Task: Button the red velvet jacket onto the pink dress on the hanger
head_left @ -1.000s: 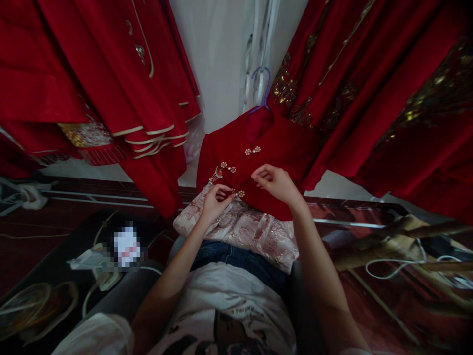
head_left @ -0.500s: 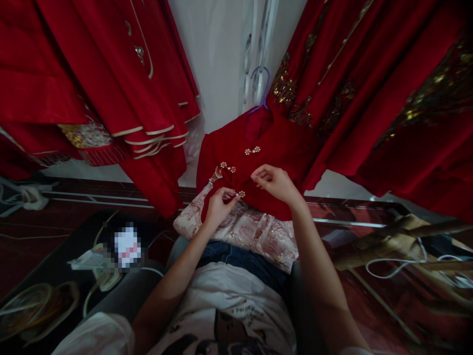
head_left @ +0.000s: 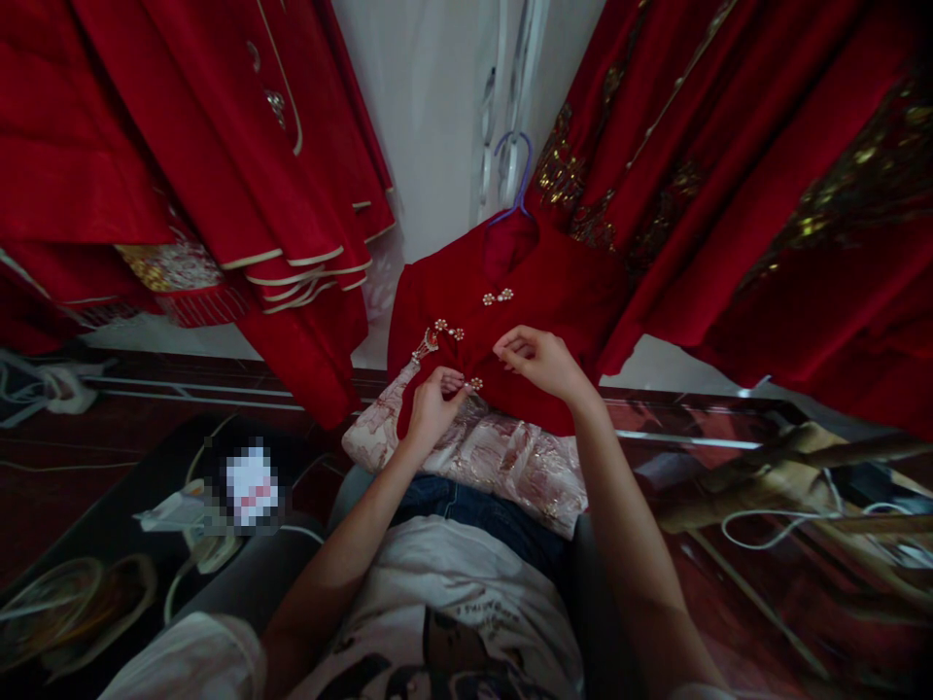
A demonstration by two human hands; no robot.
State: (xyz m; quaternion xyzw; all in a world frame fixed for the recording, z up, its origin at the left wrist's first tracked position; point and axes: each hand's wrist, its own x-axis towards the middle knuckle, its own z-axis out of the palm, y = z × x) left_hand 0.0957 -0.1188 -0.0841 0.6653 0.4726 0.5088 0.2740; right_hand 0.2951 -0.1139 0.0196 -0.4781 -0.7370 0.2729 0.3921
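Observation:
A red jacket (head_left: 561, 282) on a purple hanger (head_left: 523, 175) is spread over a pale brocade cloth (head_left: 502, 457) on my lap. My left hand (head_left: 435, 403) pinches the jacket's lower front edge at a pearl flower fastener (head_left: 475, 384). Just above the jacket's right side, my right hand (head_left: 537, 360) is closed in a pinch; whatever its fingertips hold is too fine to make out. Another pearl fastener (head_left: 498, 297) sits below the collar. A beaded ornament (head_left: 429, 342) hangs left of the front opening.
Red garments with pale piping (head_left: 292, 258) hang at the left, and red garments with gold embroidery (head_left: 838, 204) at the right. A dark bench (head_left: 87, 506) at my left carries a power strip (head_left: 211, 544) and cords. Wooden pieces (head_left: 809, 457) and a white cable lie at the right.
Both hands stay almost where they were. The left fingers have shifted very slightly at the lower fastener, and the right hand keeps its pinch.

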